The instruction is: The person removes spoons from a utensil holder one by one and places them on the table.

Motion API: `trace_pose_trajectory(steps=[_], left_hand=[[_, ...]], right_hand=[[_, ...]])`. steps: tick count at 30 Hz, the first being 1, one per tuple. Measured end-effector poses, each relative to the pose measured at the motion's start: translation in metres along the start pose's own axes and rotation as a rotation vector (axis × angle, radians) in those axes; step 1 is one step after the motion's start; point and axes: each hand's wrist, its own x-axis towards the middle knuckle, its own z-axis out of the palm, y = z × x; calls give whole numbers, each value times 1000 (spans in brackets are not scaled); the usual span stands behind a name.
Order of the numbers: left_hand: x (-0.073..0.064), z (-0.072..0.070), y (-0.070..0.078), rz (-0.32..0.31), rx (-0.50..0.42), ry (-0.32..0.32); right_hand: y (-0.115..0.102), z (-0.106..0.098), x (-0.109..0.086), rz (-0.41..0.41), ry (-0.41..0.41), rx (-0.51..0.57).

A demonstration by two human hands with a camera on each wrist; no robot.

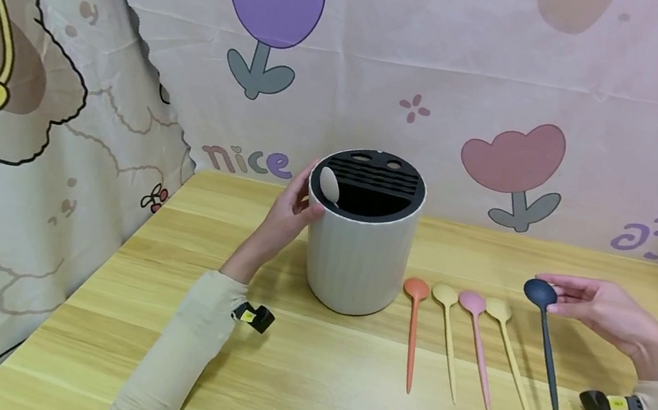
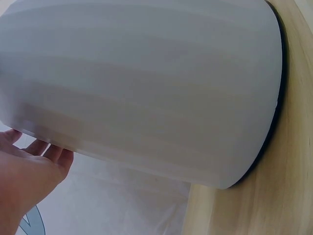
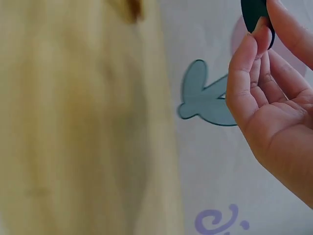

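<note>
A white ribbed utensil holder (image 1: 355, 267) with a black slotted top stands upright on the table. My left hand (image 1: 294, 208) grips its upper left side near the rim; in the left wrist view the fingertips (image 2: 64, 159) press against its wall. Inside the holder's large opening leans a white spoon (image 1: 329, 185), its handle hidden. At the right, my right hand (image 1: 602, 309) pinches a dark blue spoon (image 1: 551, 354) by its bowl, the handle slanting down toward the table. In the right wrist view only part of the dark bowl (image 3: 254, 14) shows between the fingers.
Left of the dark blue spoon lie an orange spoon (image 1: 413, 328), a yellow spoon (image 1: 449, 327), a pink spoon (image 1: 479, 339) and a second yellow spoon (image 1: 508, 344), side by side on the wooden table (image 1: 296, 403). A printed cloth (image 1: 385, 26) hangs behind.
</note>
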Motion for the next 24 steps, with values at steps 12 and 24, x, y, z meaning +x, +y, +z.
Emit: trace_pose_trajectory(steps=[12,24], left_hand=[[1,2,-1,-4,5,2],[1,1,-3,-3,-11,-1]], right_hand=[[20,-9,4,134,-16,-141],[29,-13,9,211,-37,-274]])
